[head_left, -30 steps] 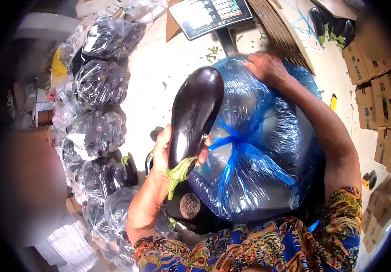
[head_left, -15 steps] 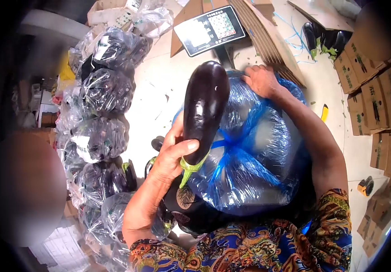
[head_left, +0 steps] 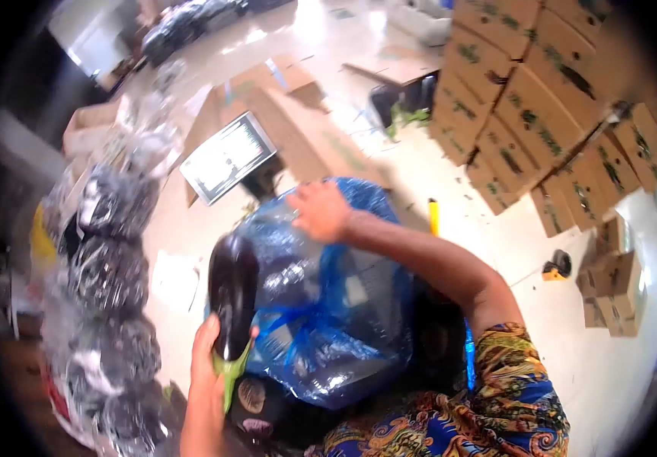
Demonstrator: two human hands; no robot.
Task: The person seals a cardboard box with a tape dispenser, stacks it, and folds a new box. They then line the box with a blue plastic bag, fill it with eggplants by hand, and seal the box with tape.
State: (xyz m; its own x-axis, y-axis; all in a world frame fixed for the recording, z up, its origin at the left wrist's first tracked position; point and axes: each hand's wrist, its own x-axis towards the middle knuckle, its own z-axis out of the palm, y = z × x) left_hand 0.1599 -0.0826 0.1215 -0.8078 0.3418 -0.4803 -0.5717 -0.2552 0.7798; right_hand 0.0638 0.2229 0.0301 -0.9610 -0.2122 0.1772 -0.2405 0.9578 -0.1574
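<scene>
In your left hand (head_left: 205, 346), wrapped around its stem end, is the eggplant (head_left: 234, 286), green cap (head_left: 229, 369) toward you. Just right of that hand bulges the blue bag (head_left: 370, 305). Your right hand (head_left: 321, 212) rests on the bag's far part; whether its fingers grip the film, I cannot tell. The scale (head_left: 229, 158) sits beyond that hand, leftward. Clear bags (head_left: 111, 278) line up left of your left hand.
</scene>
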